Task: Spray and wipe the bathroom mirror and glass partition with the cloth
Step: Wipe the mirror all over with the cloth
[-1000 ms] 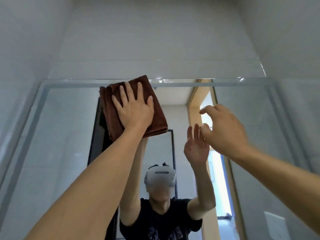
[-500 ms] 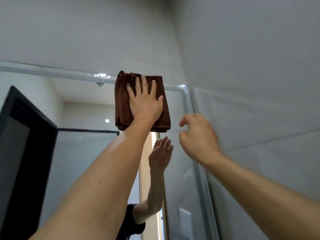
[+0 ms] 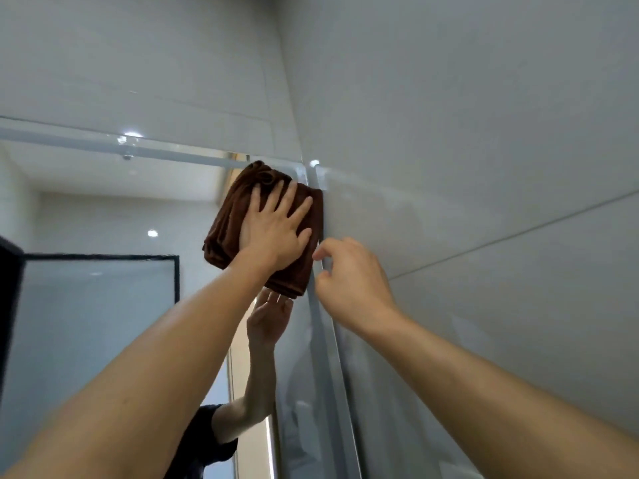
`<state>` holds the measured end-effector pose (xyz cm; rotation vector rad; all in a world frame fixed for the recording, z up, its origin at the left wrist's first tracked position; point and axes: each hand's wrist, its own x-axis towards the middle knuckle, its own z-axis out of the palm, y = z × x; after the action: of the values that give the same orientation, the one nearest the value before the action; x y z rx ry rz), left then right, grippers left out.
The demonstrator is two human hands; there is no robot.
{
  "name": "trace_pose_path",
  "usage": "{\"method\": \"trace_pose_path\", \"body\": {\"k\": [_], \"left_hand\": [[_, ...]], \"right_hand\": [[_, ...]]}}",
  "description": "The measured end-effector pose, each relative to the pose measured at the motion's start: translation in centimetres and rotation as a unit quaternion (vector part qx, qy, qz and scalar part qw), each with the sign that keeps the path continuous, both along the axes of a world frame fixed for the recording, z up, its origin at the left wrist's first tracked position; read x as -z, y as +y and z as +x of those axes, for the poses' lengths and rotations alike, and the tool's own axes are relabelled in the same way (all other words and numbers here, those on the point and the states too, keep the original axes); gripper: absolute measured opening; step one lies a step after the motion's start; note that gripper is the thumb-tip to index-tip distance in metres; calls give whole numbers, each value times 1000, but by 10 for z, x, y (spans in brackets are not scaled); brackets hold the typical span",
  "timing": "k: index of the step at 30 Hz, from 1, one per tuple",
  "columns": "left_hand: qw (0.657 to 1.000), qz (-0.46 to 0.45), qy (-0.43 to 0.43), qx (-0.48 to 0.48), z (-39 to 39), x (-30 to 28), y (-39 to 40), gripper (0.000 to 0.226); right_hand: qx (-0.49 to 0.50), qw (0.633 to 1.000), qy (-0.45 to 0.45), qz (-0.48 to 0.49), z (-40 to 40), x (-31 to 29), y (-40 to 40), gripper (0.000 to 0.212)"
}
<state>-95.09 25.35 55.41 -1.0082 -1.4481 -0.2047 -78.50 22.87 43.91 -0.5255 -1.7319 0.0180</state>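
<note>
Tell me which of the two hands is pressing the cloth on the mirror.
The left hand: it lies flat, fingers spread, on the folded brown cloth at the mirror's top right corner. The right hand is loosely curled beside it, holding nothing.

No text, label, brand, number or sign can be read anywhere in this view. The brown cloth (image 3: 242, 216) bears no visible tag or print, and the mirror (image 3: 103, 209) and its pale frame (image 3: 325, 340) show no sticker or marking. The grey wall tiles (image 3: 484, 133) are plain too.
</note>
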Motion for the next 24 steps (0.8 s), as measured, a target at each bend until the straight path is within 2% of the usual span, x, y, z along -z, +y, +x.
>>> {"method": "trace_pose_path", "body": {"k": [3,7,10,12,15,17,21,24], "left_hand": [[998,-54,22,23,-7,70,-11,68],[986,-141,50,76,-27,184,-28,69],[960,-236,113,95,-53,264,-51,71],[939,-292,162,83,-66,282,-70,69],[926,-313,192,91,-78,253,-87,63],[939,-281,179,89,-81,209,-94,61],[989,-110,97,25,-85,95,-115,62],[999,34,5,-14,-81,66,-120,64]], "right_hand": [[-9,1000,10,-15,-5,16,-5,27],[-20,999,16,-44,-9,41,-12,30],[-20,998,6,-55,-7,62,-16,31],[-21,997,-13,-66,-8,79,-15,29],[-26,996,-30,-75,-13,98,-13,27],[-30,996,-37,-76,-18,104,-13,28],[-39,994,-39,-90,-26,110,-18,31],[-40,993,-29,-106,-33,115,-22,32]]}}
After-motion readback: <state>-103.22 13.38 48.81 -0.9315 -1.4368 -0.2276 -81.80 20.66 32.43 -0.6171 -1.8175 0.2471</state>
